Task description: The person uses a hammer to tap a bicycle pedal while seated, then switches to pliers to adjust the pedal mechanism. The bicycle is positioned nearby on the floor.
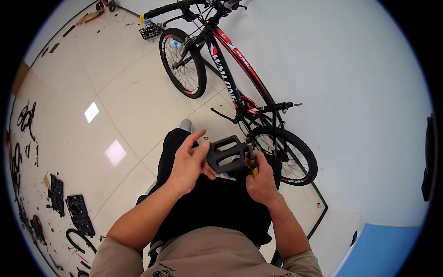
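Both hands hold a black bicycle pedal [226, 154] over the lap: the left hand [189, 164] loosely pinches its left edge, the right hand [260, 177] closed underneath. The bicycle [230, 78] stands just beyond, with open floor [124, 101] far left.

We see a matt black plastic pedal [226, 156] with a ridged face, glossy cream floor tiles [124, 97] throwing back light, a glossy painted metal bicycle frame [240, 69] far off, and matt black cloth trousers [217, 203].

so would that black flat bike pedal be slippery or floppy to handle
Probably stiff: the black open-framed platform pedal keeps its shape between the left hand and right hand. Its ridged frame likely grips well. Being flat, it seems unlikely to roll.
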Action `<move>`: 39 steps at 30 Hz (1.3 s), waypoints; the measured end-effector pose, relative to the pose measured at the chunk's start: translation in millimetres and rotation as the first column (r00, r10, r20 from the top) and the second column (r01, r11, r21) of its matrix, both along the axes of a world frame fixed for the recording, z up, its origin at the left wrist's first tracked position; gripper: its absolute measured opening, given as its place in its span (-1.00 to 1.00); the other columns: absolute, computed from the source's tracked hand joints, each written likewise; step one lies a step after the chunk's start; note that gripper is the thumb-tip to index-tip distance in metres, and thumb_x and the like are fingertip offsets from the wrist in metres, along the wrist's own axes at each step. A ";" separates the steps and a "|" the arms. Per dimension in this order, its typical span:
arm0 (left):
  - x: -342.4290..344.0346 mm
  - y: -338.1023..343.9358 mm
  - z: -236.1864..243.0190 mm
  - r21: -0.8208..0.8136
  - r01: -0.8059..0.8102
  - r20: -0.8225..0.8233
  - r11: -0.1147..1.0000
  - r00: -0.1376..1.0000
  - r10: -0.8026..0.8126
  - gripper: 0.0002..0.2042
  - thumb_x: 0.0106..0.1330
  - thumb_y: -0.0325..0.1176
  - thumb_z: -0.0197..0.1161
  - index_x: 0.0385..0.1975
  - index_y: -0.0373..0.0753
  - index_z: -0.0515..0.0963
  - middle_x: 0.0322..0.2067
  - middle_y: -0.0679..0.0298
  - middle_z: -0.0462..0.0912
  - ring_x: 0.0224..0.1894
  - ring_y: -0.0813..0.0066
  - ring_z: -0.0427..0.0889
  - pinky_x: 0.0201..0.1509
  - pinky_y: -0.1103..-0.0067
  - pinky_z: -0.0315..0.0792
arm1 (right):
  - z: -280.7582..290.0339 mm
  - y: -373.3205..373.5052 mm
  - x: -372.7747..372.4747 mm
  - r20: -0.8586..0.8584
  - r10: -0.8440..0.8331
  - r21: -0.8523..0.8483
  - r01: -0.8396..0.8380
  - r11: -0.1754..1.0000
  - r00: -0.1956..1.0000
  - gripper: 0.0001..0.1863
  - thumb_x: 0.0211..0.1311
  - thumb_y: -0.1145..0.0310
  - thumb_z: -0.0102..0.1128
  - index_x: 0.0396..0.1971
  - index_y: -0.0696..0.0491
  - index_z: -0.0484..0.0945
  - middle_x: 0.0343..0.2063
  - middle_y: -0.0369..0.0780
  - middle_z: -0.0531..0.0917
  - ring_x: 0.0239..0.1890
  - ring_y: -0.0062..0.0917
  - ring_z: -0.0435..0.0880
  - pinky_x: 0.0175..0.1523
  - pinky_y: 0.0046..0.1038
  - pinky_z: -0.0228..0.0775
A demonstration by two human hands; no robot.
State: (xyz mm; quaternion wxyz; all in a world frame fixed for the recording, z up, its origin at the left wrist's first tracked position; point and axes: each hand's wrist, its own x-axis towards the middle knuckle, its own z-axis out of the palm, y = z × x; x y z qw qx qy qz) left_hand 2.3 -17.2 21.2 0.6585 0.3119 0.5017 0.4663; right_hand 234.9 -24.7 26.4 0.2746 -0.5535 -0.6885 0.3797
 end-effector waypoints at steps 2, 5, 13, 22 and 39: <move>-0.7 2.0 -4.0 -0.078 -0.038 0.082 0.996 0.996 0.045 -0.56 0.57 -0.23 -0.03 0.34 -0.32 0.28 0.00 0.16 0.55 -0.23 0.53 0.60 -0.22 0.60 0.53 | -0.4 0.8 -1.3 -0.034 -0.005 -0.016 0.004 1.000 0.999 -0.42 -0.06 0.76 -0.08 0.10 0.24 0.36 -0.13 -0.03 0.57 -0.01 -0.22 0.60 0.20 -0.34 0.40; 2.1 -5.5 -15.5 0.292 -0.048 -0.227 0.955 0.967 0.118 -0.50 0.49 -0.22 0.13 0.33 -0.33 0.29 0.24 0.00 0.42 0.14 0.27 0.54 0.14 0.41 0.45 | -3.0 2.0 -0.7 -0.041 -0.008 -0.024 0.007 1.000 0.999 -0.42 -0.06 0.75 -0.05 0.10 0.25 0.36 -0.13 0.01 0.58 -0.01 -0.14 0.61 0.18 -0.31 0.41; 5.8 -4.6 -2.2 0.152 -0.097 -0.175 0.984 0.977 0.123 -0.40 0.44 -0.35 0.18 0.42 -0.30 0.13 -0.20 0.17 0.69 -0.27 0.50 0.65 -0.15 0.56 0.53 | -4.6 -1.3 -3.4 -0.027 0.010 -0.032 -0.010 0.999 1.000 -0.43 -0.03 0.74 -0.02 0.11 0.26 0.35 -0.13 0.02 0.59 -0.01 -0.14 0.62 0.18 -0.30 0.42; -5.7 0.3 -17.3 0.552 0.072 -0.415 0.830 0.888 0.199 -0.43 0.54 -0.25 0.00 0.47 -0.28 0.06 0.21 0.11 0.44 0.25 0.34 0.42 0.29 0.48 0.32 | -10.4 -2.8 -2.8 -0.037 -0.027 -0.043 0.025 0.999 0.999 -0.43 -0.01 0.74 -0.02 0.12 0.26 0.35 -0.13 0.00 0.59 -0.02 -0.19 0.63 0.18 -0.31 0.43; 11.4 -13.7 12.9 0.673 0.501 -0.735 0.544 0.530 0.422 -0.12 0.03 -0.34 0.55 0.38 -0.31 0.21 0.19 -0.12 0.41 0.23 -0.02 0.44 0.17 0.34 0.44 | -6.9 -4.4 -5.1 -0.056 -0.110 -0.089 0.105 0.990 0.992 -0.45 -0.03 0.74 -0.01 0.08 0.23 0.38 -0.19 -0.06 0.58 -0.09 -0.23 0.62 0.11 -0.33 0.45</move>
